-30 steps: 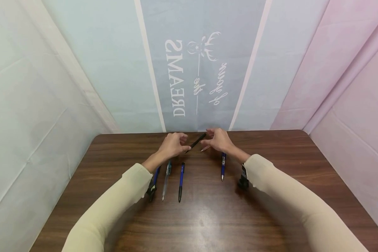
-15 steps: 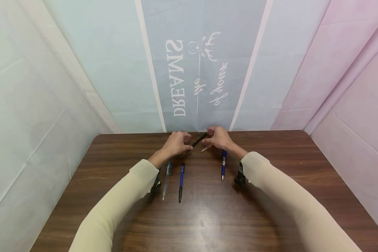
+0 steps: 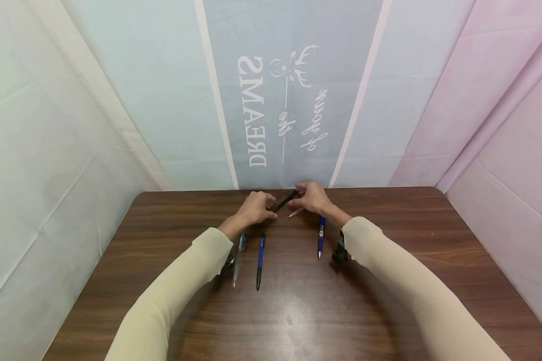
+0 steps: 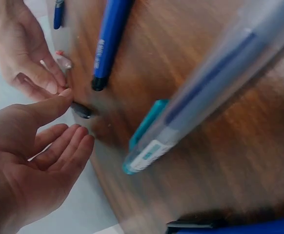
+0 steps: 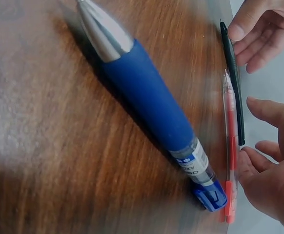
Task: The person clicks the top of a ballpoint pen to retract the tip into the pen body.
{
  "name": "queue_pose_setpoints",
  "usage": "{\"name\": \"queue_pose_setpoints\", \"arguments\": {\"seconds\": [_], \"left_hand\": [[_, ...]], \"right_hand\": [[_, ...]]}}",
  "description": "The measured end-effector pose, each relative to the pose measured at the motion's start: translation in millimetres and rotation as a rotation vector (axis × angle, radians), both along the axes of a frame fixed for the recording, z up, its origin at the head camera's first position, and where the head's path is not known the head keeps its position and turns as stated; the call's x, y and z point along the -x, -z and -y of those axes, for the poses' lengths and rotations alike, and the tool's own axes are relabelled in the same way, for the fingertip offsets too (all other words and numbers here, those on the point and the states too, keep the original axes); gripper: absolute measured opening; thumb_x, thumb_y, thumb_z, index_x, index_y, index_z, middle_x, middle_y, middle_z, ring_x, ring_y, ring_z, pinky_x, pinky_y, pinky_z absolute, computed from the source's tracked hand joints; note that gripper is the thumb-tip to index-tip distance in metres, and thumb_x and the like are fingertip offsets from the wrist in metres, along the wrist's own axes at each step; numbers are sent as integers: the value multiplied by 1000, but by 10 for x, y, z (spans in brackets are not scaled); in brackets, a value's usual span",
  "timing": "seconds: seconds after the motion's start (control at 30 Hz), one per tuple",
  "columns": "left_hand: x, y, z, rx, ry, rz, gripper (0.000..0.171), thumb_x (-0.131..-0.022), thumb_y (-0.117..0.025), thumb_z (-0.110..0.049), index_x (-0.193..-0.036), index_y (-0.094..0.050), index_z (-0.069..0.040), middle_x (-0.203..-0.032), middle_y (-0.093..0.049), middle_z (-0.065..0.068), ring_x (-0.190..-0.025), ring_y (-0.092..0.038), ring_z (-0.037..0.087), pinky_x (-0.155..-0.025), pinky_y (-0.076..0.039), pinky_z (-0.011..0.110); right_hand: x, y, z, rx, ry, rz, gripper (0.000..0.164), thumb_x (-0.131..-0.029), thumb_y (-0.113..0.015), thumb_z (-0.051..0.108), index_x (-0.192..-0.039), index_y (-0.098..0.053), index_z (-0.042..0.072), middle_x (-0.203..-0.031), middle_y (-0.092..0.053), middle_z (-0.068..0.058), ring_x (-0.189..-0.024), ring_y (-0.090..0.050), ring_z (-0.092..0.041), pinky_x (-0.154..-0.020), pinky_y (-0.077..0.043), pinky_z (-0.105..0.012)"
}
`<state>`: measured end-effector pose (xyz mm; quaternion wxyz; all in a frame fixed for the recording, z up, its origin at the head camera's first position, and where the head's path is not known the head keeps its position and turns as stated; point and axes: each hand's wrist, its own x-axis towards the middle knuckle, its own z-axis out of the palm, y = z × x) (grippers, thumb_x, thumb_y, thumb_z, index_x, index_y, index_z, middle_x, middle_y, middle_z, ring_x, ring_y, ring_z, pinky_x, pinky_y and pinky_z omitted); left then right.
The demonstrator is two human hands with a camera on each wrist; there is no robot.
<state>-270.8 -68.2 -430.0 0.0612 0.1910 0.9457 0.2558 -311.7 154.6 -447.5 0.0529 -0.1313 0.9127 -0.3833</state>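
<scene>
A slim black pen [image 3: 285, 200] lies slanted at the table's far edge, between both hands. Its lower left end sits by the thumb and fingers of my left hand [image 3: 255, 207], which stand apart around it. The right wrist view shows that end of the black pen [image 5: 232, 63] poking past the left thumb. At the opposite end, my right hand [image 3: 313, 198] has its fingertips close to the pen, its thumb spread away. Beside the black pen, near the right fingers, lies a clear pen with red ink [image 5: 231, 126].
Nearer on the brown wooden table [image 3: 293, 321] lie a clear teal-topped pen [image 3: 238, 263], a blue pen with a black end [image 3: 260, 263] and a blue-grip pen with a silver tip [image 3: 320, 240]. Another blue pen [image 4: 259, 226] is mostly under the left sleeve. Cloth backdrops [image 3: 284, 170] border the table.
My left hand has shifted a little right, so its thumb now covers the black pen's lower end in the head view. The right hand has barely moved.
</scene>
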Motion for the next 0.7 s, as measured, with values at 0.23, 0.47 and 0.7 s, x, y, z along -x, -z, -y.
{"name": "queue_pose_setpoints", "arguments": {"seconds": [0.23,0.47,0.7], "left_hand": [[20,47,-15,6,-22,-23,42,-90,-87,-12,-127,-73,1,-116,-78,13,-109,-74,24,-101,-58,38],[49,98,-64,36,-25,-48,33,-89,-87,-10,-120,-77,-2,-111,-80,9,-104,-75,21,-97,-60,37],[35,110,-107,36,-44,-72,22,-90,-84,-5,-112,-80,-2,-103,-80,8,-97,-76,20,-91,-61,36]], "right_hand": [[11,18,14,2,0,15,66,-90,-86,18,-146,-58,-5,-145,-63,-23,-132,-62,-39,-111,-51,-47],[9,41,26,-9,14,18,64,-91,-85,18,-146,-59,-3,-143,-65,-22,-131,-63,-38,-111,-51,-48],[-5,58,42,4,35,13,59,-92,-83,11,-144,-61,-4,-140,-67,-22,-130,-64,-37,-113,-49,-50]]}}
